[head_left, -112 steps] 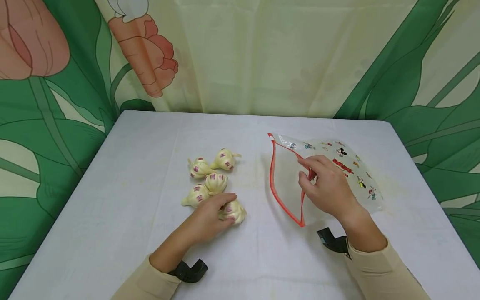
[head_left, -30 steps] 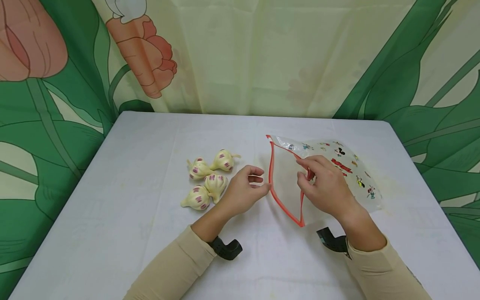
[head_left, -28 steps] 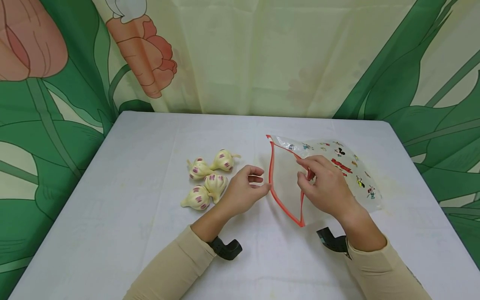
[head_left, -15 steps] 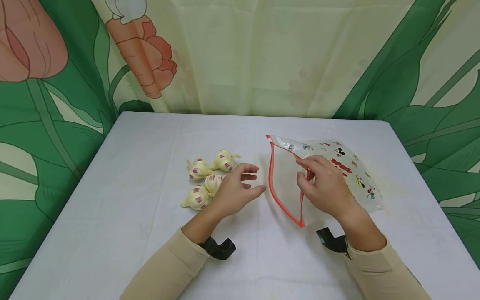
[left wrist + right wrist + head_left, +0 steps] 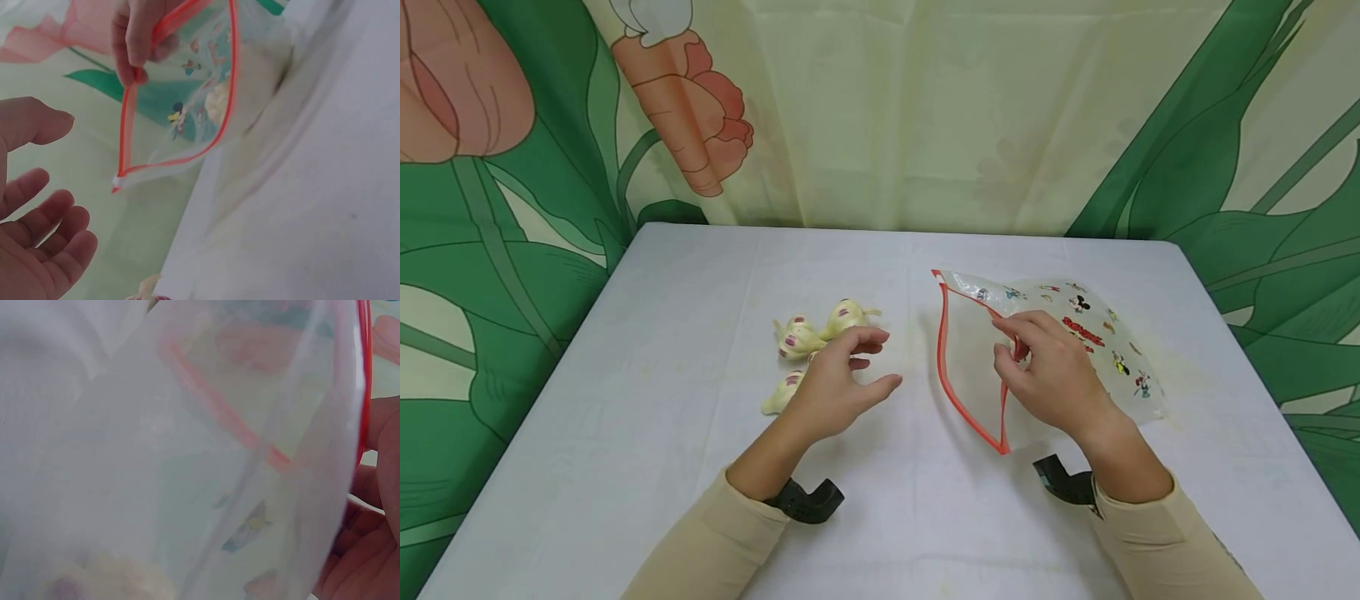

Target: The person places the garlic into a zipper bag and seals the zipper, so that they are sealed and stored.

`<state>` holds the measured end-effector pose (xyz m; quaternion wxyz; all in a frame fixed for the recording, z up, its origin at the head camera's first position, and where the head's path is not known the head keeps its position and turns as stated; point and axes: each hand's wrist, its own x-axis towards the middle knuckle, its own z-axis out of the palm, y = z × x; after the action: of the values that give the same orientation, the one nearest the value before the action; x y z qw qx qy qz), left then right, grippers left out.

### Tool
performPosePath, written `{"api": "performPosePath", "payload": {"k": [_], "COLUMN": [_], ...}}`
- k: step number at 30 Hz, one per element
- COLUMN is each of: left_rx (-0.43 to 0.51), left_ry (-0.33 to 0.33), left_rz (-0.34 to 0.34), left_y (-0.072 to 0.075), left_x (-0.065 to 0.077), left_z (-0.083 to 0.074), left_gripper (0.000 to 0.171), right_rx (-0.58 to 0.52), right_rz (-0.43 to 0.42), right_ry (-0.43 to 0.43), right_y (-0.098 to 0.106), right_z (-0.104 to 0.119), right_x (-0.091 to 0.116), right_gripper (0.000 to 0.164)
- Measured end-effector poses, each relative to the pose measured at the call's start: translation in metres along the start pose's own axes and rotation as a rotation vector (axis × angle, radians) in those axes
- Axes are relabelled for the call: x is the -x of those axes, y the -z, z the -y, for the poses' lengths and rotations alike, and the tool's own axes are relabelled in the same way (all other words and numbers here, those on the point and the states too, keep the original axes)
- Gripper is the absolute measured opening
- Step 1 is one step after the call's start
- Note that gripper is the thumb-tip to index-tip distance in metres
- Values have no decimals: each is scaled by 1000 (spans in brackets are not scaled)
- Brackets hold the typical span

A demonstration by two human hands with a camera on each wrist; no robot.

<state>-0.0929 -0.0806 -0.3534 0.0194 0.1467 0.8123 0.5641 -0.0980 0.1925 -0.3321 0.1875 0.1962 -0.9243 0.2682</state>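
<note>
My left hand (image 5: 827,392) hovers with fingers spread and nothing in it, over the near side of a group of garlic bulbs. Two bulbs, a left one (image 5: 797,337) and a right one (image 5: 847,315), lie beyond it. A nearer bulb (image 5: 782,393) is partly covered by the hand, and another is almost wholly hidden. My right hand (image 5: 1056,371) pinches the red zip edge of a clear printed zip bag (image 5: 1112,333), whose mouth gapes toward the left. Inside the bag, the left wrist view shows a pale garlic bulb (image 5: 217,103). The right wrist view shows a blurred pale shape (image 5: 125,578) through the plastic.
A white cloth covers the table (image 5: 647,433). Behind its far edge hangs a curtain (image 5: 985,117) printed with large leaves and flowers. Both wrists carry black camera mounts, one on the left (image 5: 808,502) and one on the right (image 5: 1063,482).
The left hand gripped the nearest garlic bulb, then was at the bag's mouth without it. It has since moved back left over the remaining bulbs. The right hand and bag stay put.
</note>
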Motion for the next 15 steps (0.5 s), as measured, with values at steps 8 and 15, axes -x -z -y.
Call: {"api": "performPosePath", "payload": {"k": [8,15], "left_rx": [0,-62], "left_ry": [16,68], "left_rz": [-50,-86], "left_y": [19,36], "left_x": [3,2], "left_z": [6,16], "left_gripper": [47,50], "right_rx": [-9,-7], "right_rz": [1,7], "right_ry": [5,-4], "right_y": [1,1], "right_z": [1,1], "right_x": [0,0], "right_gripper": [30,30]}}
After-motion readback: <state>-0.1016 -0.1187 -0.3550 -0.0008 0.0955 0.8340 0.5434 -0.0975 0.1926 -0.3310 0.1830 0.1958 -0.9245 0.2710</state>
